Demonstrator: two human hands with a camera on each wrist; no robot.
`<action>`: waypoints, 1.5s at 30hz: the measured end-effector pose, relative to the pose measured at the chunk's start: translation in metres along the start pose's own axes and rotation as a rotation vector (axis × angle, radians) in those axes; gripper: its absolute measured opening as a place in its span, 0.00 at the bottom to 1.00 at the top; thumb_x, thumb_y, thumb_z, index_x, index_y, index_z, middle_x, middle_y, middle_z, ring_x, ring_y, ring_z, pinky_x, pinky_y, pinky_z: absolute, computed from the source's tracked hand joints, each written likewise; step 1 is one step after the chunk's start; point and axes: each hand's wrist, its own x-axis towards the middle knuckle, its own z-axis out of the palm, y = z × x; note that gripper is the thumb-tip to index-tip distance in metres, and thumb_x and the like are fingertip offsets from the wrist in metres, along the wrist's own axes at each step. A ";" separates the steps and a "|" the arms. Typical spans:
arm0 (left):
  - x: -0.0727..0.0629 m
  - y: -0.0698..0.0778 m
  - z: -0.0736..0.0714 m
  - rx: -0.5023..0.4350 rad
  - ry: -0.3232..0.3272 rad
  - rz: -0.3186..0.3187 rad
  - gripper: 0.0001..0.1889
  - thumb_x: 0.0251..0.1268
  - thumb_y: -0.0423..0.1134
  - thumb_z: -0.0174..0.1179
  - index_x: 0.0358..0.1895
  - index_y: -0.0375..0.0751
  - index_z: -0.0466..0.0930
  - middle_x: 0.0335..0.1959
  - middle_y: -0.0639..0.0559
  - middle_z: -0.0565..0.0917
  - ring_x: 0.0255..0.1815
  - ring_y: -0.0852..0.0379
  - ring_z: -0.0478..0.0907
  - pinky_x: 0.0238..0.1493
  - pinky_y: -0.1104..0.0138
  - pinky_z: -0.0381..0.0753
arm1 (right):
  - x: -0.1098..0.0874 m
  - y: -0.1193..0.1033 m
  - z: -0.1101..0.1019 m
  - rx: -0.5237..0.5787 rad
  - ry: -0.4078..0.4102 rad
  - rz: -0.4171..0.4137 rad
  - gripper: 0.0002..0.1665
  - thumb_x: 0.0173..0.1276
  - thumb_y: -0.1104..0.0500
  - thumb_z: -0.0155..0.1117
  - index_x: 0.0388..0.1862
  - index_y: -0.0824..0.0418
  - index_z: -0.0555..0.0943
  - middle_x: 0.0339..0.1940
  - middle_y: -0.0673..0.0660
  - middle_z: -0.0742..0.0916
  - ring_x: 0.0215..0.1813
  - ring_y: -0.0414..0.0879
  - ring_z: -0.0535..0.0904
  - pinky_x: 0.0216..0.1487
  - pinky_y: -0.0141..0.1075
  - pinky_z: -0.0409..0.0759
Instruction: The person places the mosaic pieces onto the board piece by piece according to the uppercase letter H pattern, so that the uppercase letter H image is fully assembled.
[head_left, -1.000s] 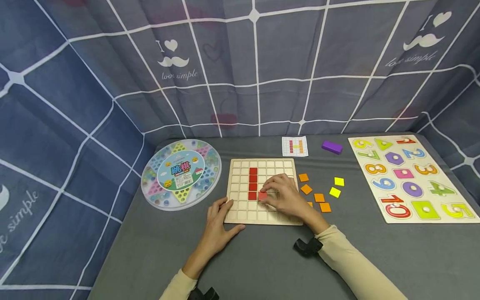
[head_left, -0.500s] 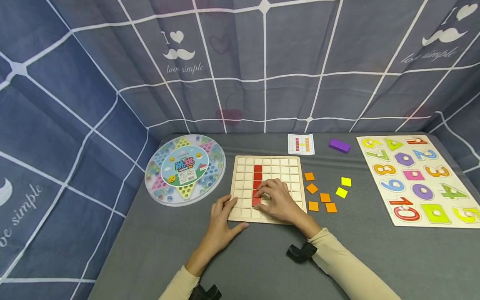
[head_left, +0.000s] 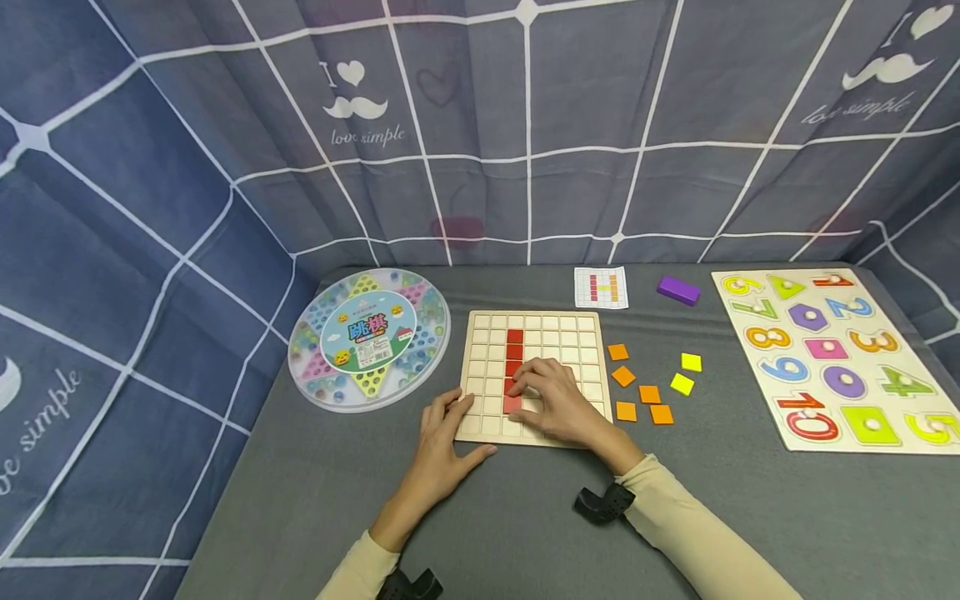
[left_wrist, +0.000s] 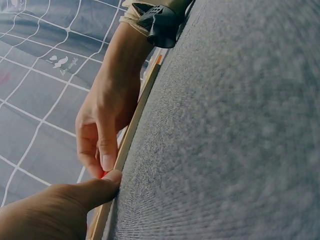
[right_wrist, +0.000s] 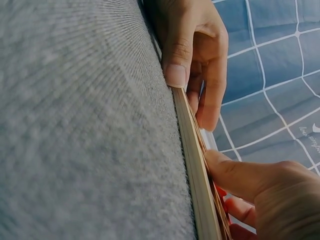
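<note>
A square wooden grid board (head_left: 561,322) lies flat on the grey cloth, with a column of red square tiles (head_left: 514,337) running down its left half. My right hand (head_left: 555,402) bends over the board and pinches the lowest red tile (head_left: 512,405) between thumb and fingers, right at the foot of that column. Red also shows beside the right fingers in the right wrist view. At the board's near left corner rests my left hand (head_left: 442,442): its fingers touch the left edge, and its thumb (right_wrist: 177,75) lies along the near edge.
Several orange tiles (head_left: 624,377) and two yellow tiles (head_left: 682,384) lie right of the board. Behind it are a pattern card (head_left: 601,303) and a purple block (head_left: 678,290). A round Chinese checkers set (head_left: 371,392) lies left, a number puzzle board (head_left: 765,383) right.
My right hand has moved slightly left and nearer, bringing the red tile from beside the column to its lower end. My left hand stays at the corner. The head view has shifted slightly.
</note>
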 end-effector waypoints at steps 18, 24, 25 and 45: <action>0.001 0.001 0.002 0.002 -0.009 -0.014 0.41 0.48 0.46 0.77 0.68 0.39 0.71 0.67 0.38 0.67 0.63 0.43 0.63 0.58 0.47 0.72 | -0.003 0.004 0.000 -0.008 -0.005 -0.009 0.16 0.53 0.52 0.79 0.40 0.49 0.84 0.48 0.47 0.80 0.53 0.47 0.71 0.54 0.49 0.63; 0.001 0.002 0.002 0.002 -0.007 -0.014 0.41 0.47 0.46 0.77 0.67 0.38 0.71 0.67 0.39 0.67 0.63 0.43 0.63 0.58 0.47 0.71 | -0.003 0.004 -0.001 -0.009 -0.005 -0.011 0.15 0.54 0.51 0.79 0.40 0.49 0.84 0.49 0.48 0.80 0.54 0.48 0.71 0.54 0.48 0.63; 0.001 0.002 0.002 0.006 -0.006 -0.013 0.41 0.48 0.46 0.77 0.67 0.39 0.71 0.67 0.39 0.67 0.63 0.44 0.63 0.58 0.47 0.71 | -0.003 0.004 -0.001 -0.011 -0.006 -0.011 0.15 0.54 0.51 0.79 0.40 0.49 0.84 0.49 0.48 0.80 0.55 0.48 0.71 0.54 0.48 0.63; -0.001 0.001 0.000 -0.002 -0.001 -0.005 0.40 0.48 0.45 0.77 0.67 0.38 0.72 0.68 0.37 0.66 0.64 0.41 0.62 0.59 0.45 0.69 | -0.025 0.017 -0.028 -0.005 0.051 -0.124 0.14 0.59 0.58 0.74 0.44 0.54 0.84 0.51 0.52 0.83 0.58 0.49 0.73 0.58 0.50 0.67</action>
